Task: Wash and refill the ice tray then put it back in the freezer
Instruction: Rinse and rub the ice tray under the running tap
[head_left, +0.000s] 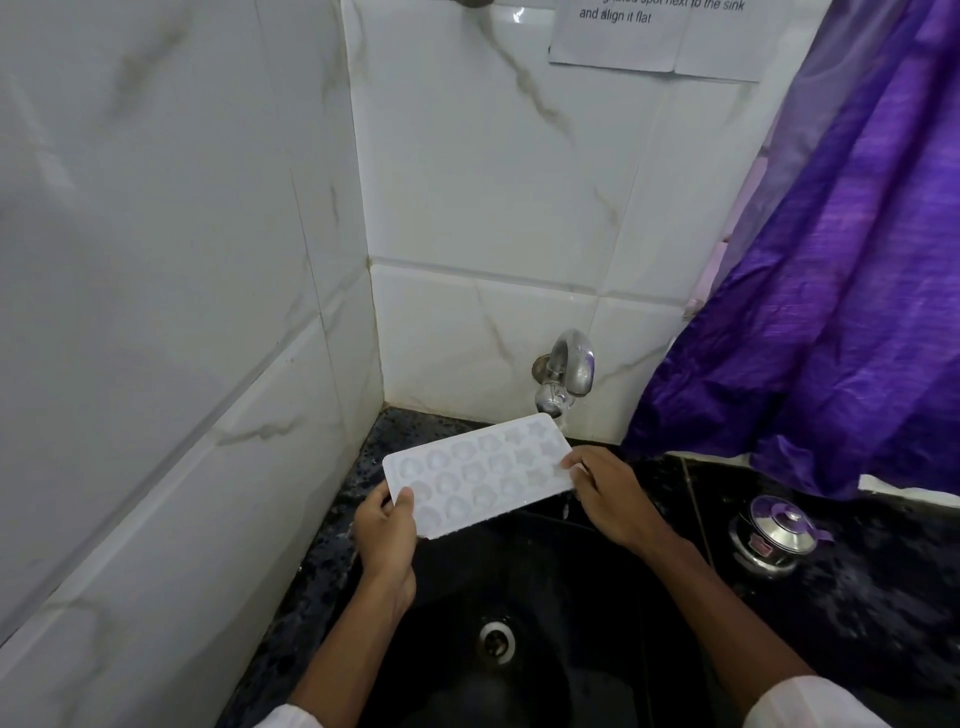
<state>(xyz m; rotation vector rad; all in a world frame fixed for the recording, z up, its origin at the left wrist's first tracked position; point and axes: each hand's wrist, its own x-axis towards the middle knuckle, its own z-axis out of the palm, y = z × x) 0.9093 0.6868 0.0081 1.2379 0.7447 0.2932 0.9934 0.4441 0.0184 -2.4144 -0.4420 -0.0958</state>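
**Ice tray held under the tap**

The person is holding the white ice tray (480, 475) over the black sink (524, 613) with 2 hands. The left hand (387, 525) is gripping the near-left corner, and the right hand (605, 491) is pinching the right short edge. The far corner is sitting just under the tap (563, 371); I cannot tell if water is running. The tray is tilting a little, so I think water may be spilling out of the cells, or the wet plastic may be slipping from the fingers into the sink.

Ice tray (480, 475) above sink (545, 571), below tap (563, 371); pot (774, 535) right.
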